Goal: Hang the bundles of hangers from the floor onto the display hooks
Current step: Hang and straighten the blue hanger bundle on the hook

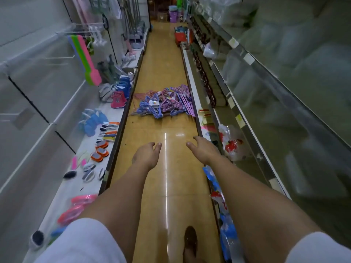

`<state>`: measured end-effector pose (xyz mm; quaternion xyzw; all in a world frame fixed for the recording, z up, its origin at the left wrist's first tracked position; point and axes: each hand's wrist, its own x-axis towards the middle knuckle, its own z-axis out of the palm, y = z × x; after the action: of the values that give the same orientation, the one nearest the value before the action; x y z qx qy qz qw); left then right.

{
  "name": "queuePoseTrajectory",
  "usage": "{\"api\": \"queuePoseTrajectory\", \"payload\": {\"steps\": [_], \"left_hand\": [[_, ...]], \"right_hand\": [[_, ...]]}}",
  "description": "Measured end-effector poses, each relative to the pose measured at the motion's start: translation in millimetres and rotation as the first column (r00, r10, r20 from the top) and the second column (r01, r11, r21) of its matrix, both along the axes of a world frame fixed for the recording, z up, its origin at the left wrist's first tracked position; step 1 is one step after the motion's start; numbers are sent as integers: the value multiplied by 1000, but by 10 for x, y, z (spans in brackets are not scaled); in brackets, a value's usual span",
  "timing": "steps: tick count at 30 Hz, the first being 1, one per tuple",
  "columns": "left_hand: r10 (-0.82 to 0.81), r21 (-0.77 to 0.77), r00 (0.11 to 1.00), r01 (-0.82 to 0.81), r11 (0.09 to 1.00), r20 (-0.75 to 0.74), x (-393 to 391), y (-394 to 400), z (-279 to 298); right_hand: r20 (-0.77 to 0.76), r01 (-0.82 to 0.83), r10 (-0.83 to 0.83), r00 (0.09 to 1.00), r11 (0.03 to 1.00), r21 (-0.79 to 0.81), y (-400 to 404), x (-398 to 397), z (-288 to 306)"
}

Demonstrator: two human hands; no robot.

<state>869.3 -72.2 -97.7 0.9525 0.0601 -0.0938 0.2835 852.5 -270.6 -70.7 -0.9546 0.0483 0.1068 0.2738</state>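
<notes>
A heap of hanger bundles [165,102], blue, purple and pink, lies on the yellow aisle floor ahead of me. Both my arms reach forward over the floor, short of the heap. My left hand [147,153] holds nothing and its fingers are loosely curled and apart. My right hand [202,149] is likewise empty with its fingers apart. White display hooks [62,57] stick out from the wall panel on the left, above the low shelf; some of them carry white hangers [96,34].
A low left shelf [114,109] holds brushes, small boots and slippers. Colourful flat paddles [85,61] hang on the left wall. Right-hand shelving [237,103] carries bagged goods. Boxes and buckets [175,14] stand at the aisle's far end. My foot [190,242] is on the floor below.
</notes>
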Motion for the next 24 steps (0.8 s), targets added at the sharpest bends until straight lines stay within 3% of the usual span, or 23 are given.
{"api": "queuePoseTrajectory", "payload": {"steps": [11,24], "left_hand": [[11,29,1000,-11,1000,-14,1829,-547,31],[-21,88,1000,23,996,-18,4018,-350,-74]], "right_hand": [[-3,-13,13,1000,1000,-6,-513,1930,58],[4,6,-6,1000,1000,-12,-377,4020,-32]]}}
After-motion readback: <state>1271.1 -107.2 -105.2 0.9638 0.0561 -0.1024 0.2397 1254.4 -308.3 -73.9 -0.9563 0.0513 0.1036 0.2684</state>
